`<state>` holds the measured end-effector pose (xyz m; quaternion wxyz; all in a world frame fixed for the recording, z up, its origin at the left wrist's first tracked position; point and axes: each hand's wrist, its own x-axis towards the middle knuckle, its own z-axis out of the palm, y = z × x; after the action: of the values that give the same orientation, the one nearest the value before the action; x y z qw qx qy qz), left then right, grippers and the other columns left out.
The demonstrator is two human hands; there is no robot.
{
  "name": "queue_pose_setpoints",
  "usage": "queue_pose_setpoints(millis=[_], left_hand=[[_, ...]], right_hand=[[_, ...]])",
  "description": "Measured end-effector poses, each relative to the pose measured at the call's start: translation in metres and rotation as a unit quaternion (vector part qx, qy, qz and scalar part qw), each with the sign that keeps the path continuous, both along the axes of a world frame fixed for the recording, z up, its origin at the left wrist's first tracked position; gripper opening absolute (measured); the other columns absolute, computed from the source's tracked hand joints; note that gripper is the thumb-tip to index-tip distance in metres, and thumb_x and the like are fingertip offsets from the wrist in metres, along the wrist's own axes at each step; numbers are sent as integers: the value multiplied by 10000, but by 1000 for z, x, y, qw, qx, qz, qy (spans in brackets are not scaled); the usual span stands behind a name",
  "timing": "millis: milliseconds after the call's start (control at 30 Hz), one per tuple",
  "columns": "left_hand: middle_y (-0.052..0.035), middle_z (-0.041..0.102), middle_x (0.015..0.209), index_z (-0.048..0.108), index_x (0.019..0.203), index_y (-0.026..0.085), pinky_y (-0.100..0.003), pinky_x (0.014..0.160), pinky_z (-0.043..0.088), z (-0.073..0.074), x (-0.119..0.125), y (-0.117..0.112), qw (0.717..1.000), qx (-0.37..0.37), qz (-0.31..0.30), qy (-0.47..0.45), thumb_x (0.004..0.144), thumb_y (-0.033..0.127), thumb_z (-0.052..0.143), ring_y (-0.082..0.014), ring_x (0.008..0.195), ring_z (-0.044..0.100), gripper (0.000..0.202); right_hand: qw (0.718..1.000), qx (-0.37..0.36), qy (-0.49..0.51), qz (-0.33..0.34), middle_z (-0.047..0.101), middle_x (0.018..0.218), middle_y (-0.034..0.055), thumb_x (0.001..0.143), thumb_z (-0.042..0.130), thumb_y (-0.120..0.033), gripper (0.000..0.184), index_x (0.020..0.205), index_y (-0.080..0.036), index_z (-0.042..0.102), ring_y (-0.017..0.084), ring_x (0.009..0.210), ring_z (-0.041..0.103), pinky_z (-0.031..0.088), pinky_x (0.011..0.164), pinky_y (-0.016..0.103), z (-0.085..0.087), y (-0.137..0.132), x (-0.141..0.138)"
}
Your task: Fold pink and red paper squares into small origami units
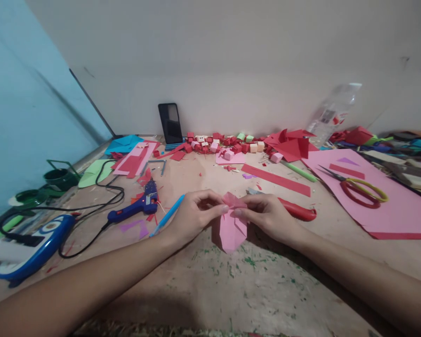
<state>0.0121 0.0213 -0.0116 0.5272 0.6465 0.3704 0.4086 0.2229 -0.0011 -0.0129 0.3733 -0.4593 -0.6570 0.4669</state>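
Observation:
A folded piece of pink paper [233,231] is held up over the middle of the worktop, its longer end pointing down toward me. My left hand [203,208] pinches its left edge between thumb and fingers. On the other edge, my right hand [263,213] grips it the same way, the two thumbs almost meeting at a crease. A blue pen [167,215] lies just left of my left hand. Behind my right hand is a red-handled cutter [298,209], partly hidden, with its metal end showing above the fingers.
A blue glue gun [136,206] with a black cord lies left, near a blue-and-white power strip [38,248]. Scissors [361,189] rest on pink sheets [400,201] at right. Small paper cubes [228,153], a leaning phone [170,123] and a plastic bottle [335,114] line the wall.

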Motion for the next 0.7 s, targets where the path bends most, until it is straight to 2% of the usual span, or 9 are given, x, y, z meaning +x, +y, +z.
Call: queue_pose_setpoints(millis=[200, 333, 533, 700], left_hand=[[1, 674, 781, 658, 787, 152, -253, 694, 488, -2, 3, -1, 999, -29, 4, -26, 732, 292, 850, -141, 736, 619, 243], [8, 671, 780, 670, 787, 146, -249, 725, 504, -1, 4, 0, 998, -50, 0, -39, 682, 284, 899, -137, 757, 619, 288], [-26, 731, 828, 778, 911, 149, -250, 646, 494, 0, 0, 2, 996, -82, -32, -33, 826, 322, 768, -137, 700, 622, 193], [-49, 795, 895, 806, 860, 158, -300, 850, 524, 2, -1, 2, 998, -46, -48, -9, 785, 244, 789, -199, 883, 699, 115]], right_hand=[[999, 32, -39, -2, 781, 892, 45, 913, 714, -367, 209, 956, -189, 815, 201, 787, 655, 464, 688, 297, -3, -2, -3], [997, 50, -58, -19, 740, 789, 36, 932, 689, -424, 277, 889, -175, 802, 185, 716, 620, 437, 629, 284, -2, -3, -3], [1000, 2, -7, -30, 660, 713, 29, 864, 740, -528, 397, 828, -136, 792, 156, 640, 530, 393, 573, 268, -1, -4, -2], [999, 2, 4, -54, 641, 705, 31, 844, 743, -543, 416, 816, -130, 787, 158, 642, 522, 394, 572, 271, -1, -4, -3]])
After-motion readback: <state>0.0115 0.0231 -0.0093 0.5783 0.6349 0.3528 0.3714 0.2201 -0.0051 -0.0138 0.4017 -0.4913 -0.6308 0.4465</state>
